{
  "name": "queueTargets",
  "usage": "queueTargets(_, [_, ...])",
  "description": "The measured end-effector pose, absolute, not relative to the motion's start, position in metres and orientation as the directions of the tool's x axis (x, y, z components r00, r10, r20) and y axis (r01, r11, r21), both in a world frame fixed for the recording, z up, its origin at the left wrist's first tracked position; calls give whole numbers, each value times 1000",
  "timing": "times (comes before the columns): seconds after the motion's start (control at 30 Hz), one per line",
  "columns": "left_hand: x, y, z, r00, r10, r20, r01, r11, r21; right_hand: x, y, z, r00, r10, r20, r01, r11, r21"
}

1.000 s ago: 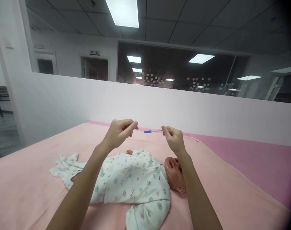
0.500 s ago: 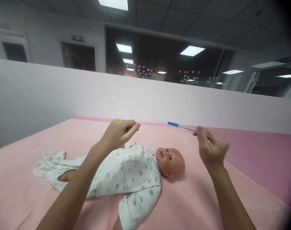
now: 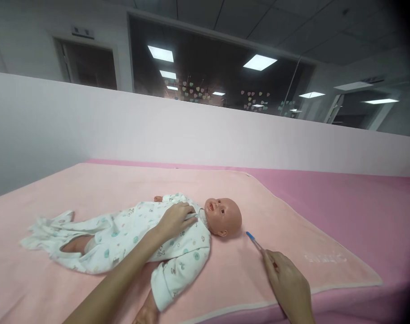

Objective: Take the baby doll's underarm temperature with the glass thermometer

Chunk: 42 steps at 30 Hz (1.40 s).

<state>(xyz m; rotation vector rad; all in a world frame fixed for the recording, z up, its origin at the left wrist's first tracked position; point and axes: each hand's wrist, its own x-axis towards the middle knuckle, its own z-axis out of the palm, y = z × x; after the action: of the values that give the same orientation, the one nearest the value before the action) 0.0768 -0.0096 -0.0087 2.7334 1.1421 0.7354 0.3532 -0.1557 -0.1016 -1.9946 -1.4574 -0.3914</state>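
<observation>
A baby doll [image 3: 225, 217] in a white patterned outfit [image 3: 182, 256] lies on its back, its head toward the right. My left hand [image 3: 177, 219] rests on the chest near the collar, fingers closed together at the fabric. To the right of the doll's head, my right hand [image 3: 287, 281] grips a thin clear stick with a blue tip [image 3: 250, 236]. The tip points up and left toward the head, apart from it. One leg shows through an opening in the outfit at the left.
A pale pink towel [image 3: 292, 234] lies under the doll, over a darker pink surface [image 3: 360, 211]. Behind them runs a low white wall [image 3: 205, 135], with a dark window [image 3: 208, 58] and a door [image 3: 90, 65] beyond.
My left hand has come down onto the doll's chest. My right hand has lowered with the blue-tipped stick, beside the head. The view has shifted right.
</observation>
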Motion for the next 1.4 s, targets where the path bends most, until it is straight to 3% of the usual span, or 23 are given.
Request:
queueTargets(0.37, [76, -7, -18, 518, 763, 387, 573, -645, 506, 355, -146, -108, 309, 841, 445, 926, -159, -343])
queueTargets(0.5, [75, -6, -18, 503, 773, 387, 550, -631, 547, 338, -143, -68, 398, 820, 412, 852, -163, -497])
queueTargets(0.57, [74, -5, -19, 495, 778, 388, 545, -625, 558, 314, -133, -48, 361, 789, 497, 835, -37, -549])
queueTargets(0.63, [74, -4, -19, 500, 775, 386, 541, -628, 560, 283, -116, -35, 200, 745, 636, 860, 178, -478])
queueTargets(0.73, [73, -5, -19, 511, 764, 394, 540, -642, 545, 237, -80, -36, -144, 605, 783, 918, 376, -122])
queueTargets(0.8, [73, -5, -19, 513, 754, 410, 538, -654, 532, 219, -58, -43, -320, 540, 778, 915, 389, 106])
queueTargets(0.9, [73, -4, -20, 501, 747, 436, 523, -663, 536, 211, -39, -52, -439, 487, 755, 884, 383, 268])
queueTargets(1.07, [72, -3, -23, 497, 748, 440, 524, -663, 536, 220, -37, -54, -420, 443, 792, 890, 370, 265])
queueTargets(1.4, [74, -4, -21, 510, 759, 405, 545, -649, 530, 224, -28, -66, -242, 404, 882, 920, 385, 76])
